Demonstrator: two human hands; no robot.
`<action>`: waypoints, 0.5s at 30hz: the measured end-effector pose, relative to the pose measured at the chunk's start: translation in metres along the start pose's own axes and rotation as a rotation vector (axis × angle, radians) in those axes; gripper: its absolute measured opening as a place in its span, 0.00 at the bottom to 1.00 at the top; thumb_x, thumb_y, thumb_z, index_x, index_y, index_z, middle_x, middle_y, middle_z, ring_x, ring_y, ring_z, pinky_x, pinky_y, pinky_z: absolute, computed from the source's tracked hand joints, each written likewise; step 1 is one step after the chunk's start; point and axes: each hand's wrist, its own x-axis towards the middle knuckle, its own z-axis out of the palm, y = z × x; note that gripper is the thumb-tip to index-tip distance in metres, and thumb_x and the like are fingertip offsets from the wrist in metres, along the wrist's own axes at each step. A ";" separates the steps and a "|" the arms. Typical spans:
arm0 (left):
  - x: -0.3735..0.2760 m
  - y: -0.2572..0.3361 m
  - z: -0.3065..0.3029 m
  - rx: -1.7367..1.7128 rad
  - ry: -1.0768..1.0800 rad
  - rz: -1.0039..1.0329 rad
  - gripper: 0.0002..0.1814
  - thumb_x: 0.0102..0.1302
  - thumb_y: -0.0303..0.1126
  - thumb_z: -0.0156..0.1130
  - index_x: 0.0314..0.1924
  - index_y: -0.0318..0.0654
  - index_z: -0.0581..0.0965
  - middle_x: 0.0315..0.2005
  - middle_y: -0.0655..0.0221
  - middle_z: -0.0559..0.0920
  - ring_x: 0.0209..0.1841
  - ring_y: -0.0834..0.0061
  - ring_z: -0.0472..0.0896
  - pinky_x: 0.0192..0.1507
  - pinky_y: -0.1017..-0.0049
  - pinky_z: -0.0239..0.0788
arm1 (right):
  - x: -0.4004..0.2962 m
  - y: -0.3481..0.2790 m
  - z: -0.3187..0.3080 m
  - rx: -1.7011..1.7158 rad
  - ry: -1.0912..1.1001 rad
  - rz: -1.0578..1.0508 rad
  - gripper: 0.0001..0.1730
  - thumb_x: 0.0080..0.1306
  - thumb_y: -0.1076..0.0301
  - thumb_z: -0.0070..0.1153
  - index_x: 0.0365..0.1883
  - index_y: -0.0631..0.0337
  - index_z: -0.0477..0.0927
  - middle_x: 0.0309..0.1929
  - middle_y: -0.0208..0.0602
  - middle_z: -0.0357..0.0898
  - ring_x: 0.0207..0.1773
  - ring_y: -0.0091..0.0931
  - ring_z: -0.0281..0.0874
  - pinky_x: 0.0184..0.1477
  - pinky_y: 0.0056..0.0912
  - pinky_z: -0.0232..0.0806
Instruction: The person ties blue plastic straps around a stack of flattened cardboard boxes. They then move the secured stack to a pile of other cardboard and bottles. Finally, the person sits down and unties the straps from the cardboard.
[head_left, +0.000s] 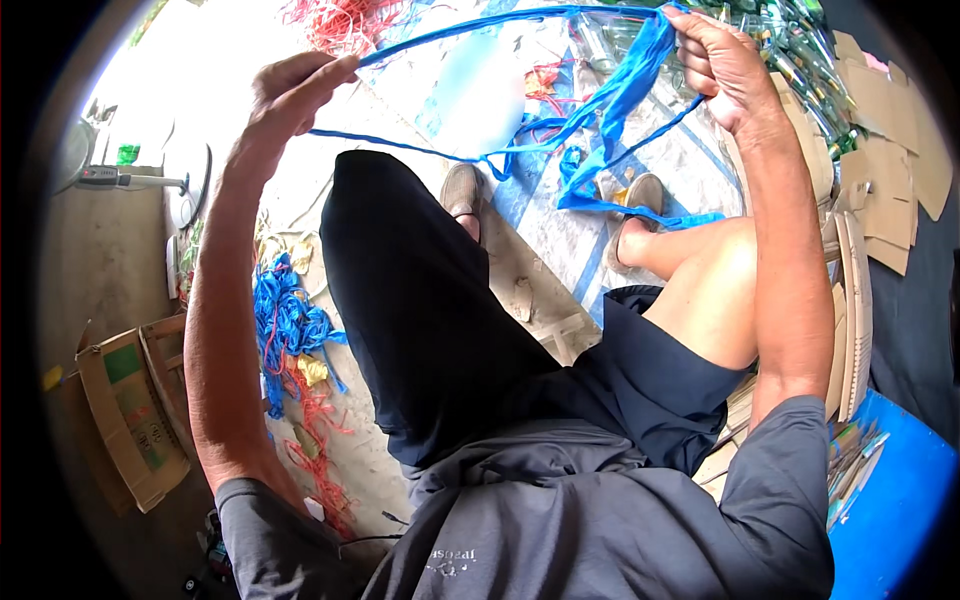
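Observation:
A long blue plastic strip (517, 16) is stretched between my raised hands, far out before me. My left hand (304, 90) is closed on it at the upper left, and a thinner blue strand runs from below that hand towards the right. My right hand (716, 67) pinches the strip at the upper right. From my right fingers a wider, crumpled blue length (626, 90) hangs down in loose folds and loops above my feet. Beside my left leg lies a tangled heap of blue strips (289, 315), with red plastic twine (322, 457) strewn below it.
More red twine (345, 26) lies at the top. Green glass bottles (795, 60) are piled at the upper right, near flattened cardboard (885, 180). A pedestal fan (127, 180) and a cardboard box (135, 420) are on the left. A blue panel (892, 510) is at lower right.

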 end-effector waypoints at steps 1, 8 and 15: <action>-0.005 -0.001 -0.007 -0.015 0.011 -0.042 0.21 0.72 0.53 0.66 0.39 0.40 0.84 0.17 0.85 0.62 0.19 0.92 0.55 0.22 0.80 0.44 | 0.000 -0.001 -0.001 -0.009 0.018 -0.004 0.18 0.68 0.65 0.65 0.22 0.45 0.69 0.17 0.13 0.59 0.13 0.10 0.50 0.13 0.18 0.43; -0.038 -0.033 -0.046 0.099 0.076 -0.218 0.19 0.68 0.52 0.72 0.36 0.42 0.86 0.17 0.85 0.68 0.20 0.93 0.61 0.23 0.82 0.48 | 0.000 -0.004 0.002 0.009 0.063 -0.022 0.19 0.69 0.64 0.63 0.21 0.42 0.69 0.16 0.11 0.57 0.13 0.10 0.49 0.14 0.18 0.42; -0.074 -0.068 -0.085 -0.095 0.209 -0.329 0.18 0.69 0.49 0.73 0.35 0.40 0.83 0.17 0.88 0.63 0.19 0.94 0.55 0.23 0.82 0.44 | 0.025 0.004 -0.030 0.074 0.100 -0.056 0.04 0.71 0.67 0.65 0.39 0.55 0.84 0.18 0.08 0.59 0.15 0.08 0.48 0.15 0.15 0.39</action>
